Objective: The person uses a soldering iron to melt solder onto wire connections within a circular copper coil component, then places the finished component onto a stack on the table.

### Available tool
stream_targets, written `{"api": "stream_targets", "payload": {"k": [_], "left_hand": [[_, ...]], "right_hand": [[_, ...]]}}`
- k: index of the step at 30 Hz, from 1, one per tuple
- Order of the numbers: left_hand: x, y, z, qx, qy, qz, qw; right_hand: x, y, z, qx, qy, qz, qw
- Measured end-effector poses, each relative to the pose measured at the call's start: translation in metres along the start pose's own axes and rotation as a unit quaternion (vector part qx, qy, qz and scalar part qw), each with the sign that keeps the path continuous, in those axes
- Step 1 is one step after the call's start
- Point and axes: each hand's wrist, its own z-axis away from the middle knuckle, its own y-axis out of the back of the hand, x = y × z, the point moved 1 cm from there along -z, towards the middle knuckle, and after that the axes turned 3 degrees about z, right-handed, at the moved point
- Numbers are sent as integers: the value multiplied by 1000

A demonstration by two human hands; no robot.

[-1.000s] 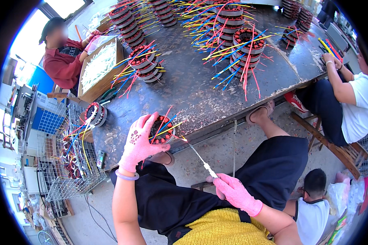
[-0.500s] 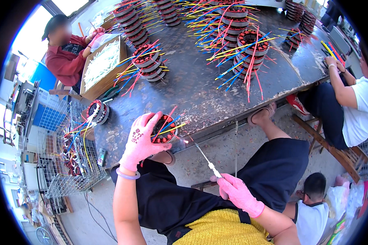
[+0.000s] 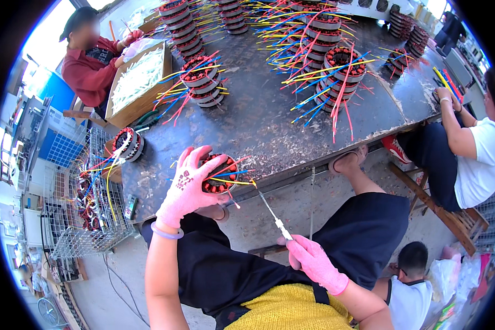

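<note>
My left hand (image 3: pixel 186 184), in a pink glove, grips a ring-shaped motor stator (image 3: pixel 225 180) with red windings at the table's near edge. Red, blue and yellow wires stick out of it to the right. My right hand (image 3: pixel 316 261), also pink-gloved, is closed around a slim rod tool (image 3: pixel 270 209) with a white handle and thin metal shaft. Its tip is close to the end of the yellow wire (image 3: pixel 237 182), where a small orange glow shows. Whether tip and wire touch I cannot tell.
Stacks of wired stators (image 3: pixel 335 82) stand on the dark table (image 3: pixel 247 110); another small stack (image 3: pixel 128 144) sits at its left edge. A wire basket (image 3: pixel 88 231) is at left. Co-workers sit at far left, right and lower right. A carton (image 3: pixel 140 82) holds pale strips.
The stator has turned in my left hand, so its wires point further right and downward. My right hand has shifted slightly left; the tool tip has gone from near a red wire's end to the yellow one.
</note>
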Motion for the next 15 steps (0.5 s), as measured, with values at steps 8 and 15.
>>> {"api": "stream_targets", "payload": {"k": [8, 15], "left_hand": [[-4, 3, -3, -9, -13, 46, 999], [-9, 1, -1, -6, -7, 33, 999]], "right_hand": [[-4, -3, -3, -7, -2, 17, 1000], [-4, -2, -1, -1, -4, 31, 999]]}}
